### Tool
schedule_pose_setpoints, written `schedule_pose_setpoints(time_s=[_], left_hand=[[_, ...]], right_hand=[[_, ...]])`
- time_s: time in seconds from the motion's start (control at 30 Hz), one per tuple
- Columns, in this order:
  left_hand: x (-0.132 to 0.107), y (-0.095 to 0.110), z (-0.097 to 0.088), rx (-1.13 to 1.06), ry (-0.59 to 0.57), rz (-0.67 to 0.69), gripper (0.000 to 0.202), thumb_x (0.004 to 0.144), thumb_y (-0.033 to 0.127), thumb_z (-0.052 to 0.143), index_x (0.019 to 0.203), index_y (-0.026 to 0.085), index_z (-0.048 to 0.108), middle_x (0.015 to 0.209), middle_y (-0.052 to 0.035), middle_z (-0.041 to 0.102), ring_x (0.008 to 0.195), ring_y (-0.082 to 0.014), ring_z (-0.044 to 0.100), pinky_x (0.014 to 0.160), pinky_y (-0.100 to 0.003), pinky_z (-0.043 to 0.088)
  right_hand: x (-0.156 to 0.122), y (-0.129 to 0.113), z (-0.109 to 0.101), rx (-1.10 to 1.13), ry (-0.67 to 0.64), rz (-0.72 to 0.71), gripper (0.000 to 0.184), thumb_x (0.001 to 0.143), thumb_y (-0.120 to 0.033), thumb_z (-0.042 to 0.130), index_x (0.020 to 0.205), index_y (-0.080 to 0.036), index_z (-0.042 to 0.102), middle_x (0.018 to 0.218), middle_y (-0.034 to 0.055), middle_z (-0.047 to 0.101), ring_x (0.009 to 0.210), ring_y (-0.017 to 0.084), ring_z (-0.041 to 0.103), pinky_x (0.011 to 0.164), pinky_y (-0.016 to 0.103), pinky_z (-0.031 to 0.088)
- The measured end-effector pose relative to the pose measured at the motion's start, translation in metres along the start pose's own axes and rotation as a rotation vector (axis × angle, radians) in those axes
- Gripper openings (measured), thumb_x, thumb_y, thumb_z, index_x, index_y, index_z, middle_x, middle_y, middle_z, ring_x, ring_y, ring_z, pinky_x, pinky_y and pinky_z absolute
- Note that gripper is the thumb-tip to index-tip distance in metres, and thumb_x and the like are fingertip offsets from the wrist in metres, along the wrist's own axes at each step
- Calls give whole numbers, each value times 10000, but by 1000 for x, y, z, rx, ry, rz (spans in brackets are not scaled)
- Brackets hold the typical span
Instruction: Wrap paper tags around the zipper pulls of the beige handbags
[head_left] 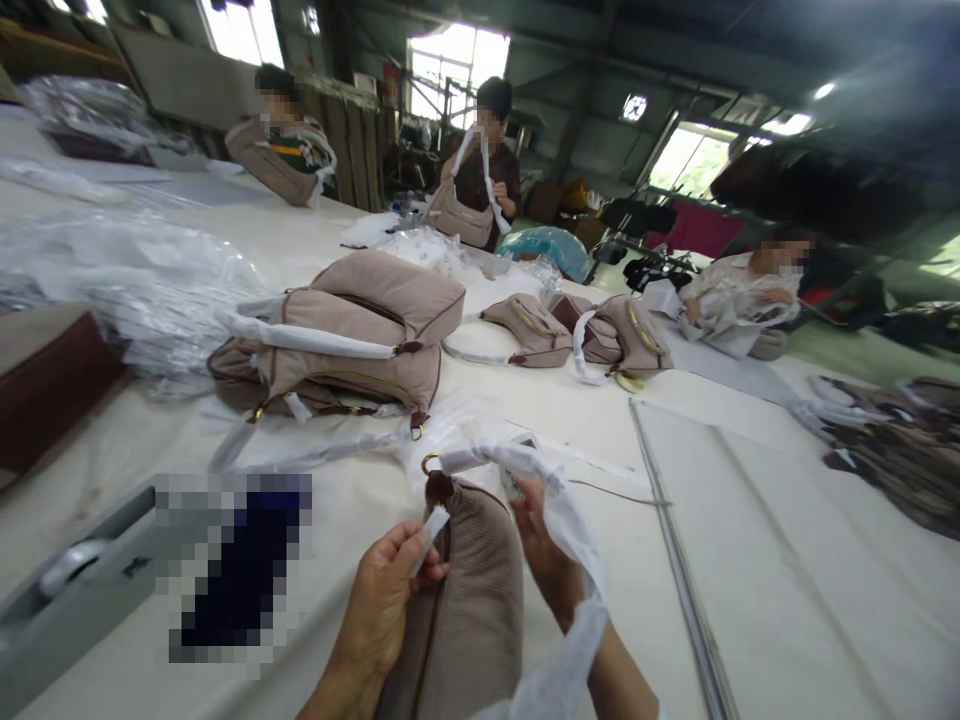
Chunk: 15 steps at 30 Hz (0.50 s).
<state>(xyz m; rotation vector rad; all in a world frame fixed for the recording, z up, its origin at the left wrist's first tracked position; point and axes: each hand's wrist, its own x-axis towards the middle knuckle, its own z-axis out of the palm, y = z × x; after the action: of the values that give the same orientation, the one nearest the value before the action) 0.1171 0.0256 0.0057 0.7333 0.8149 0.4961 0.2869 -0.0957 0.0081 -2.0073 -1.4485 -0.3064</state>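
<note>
A taupe shoulder bag [480, 580] with a brown trim tab and a gold ring at its far end lies before me. My left hand [386, 590] pinches a white-wrapped zipper pull [431, 530] near the end of the bag's zipper. On the other side, my right hand [551, 550] is raised beside the bag with its fingers apart. The bag's strap [570, 510], wrapped in white tissue, arches over the right wrist and runs down toward me. A small printed white piece shows behind the right fingertips, partly hidden.
Taupe bags [352, 340] are piled ahead, with several more bags [634, 340] farther right. Clear plastic bags [150, 280] heap at left, near a grey tray [82, 600] with a tape roll. A metal rail [686, 580] crosses the table at right. Three people work across the table.
</note>
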Motion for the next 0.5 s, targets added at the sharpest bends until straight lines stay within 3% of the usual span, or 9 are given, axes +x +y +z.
schedule_pose_setpoints(time_s=[0.1,0.2,0.3,0.5], left_hand=[[-1,-2,-2,-32,38,8,332,581,384,792,679,135,596,587,34,550,569,-102,521,630,-266,544],[0,-2,-3,-45,48,9,336,555,372,805,683,134,605,591,31,561,573,-108,528,616,-269,549],[1,-1,-1,-36,47,2,343,547,376,809,684,132,611,592,27,568,569,-109,531,609,-269,550],[0,-3,2,-21,42,2,324,571,361,799,681,133,597,598,29,569,576,-106,536,616,-262,547]], right_hand=[[-22,48,-30,-23,59,422,343,907,-345,388,1032,-119,613,1063,169,596,1015,276,545,843,453,460],[-36,82,-52,68,-89,686,363,830,-424,452,740,-140,660,812,112,650,828,263,592,767,427,467],[-43,92,-58,237,-262,858,357,764,-459,510,650,-156,661,659,51,645,682,211,592,658,337,455],[-46,94,-51,463,-402,1108,373,724,-507,559,790,-156,667,778,38,664,782,190,584,693,316,408]])
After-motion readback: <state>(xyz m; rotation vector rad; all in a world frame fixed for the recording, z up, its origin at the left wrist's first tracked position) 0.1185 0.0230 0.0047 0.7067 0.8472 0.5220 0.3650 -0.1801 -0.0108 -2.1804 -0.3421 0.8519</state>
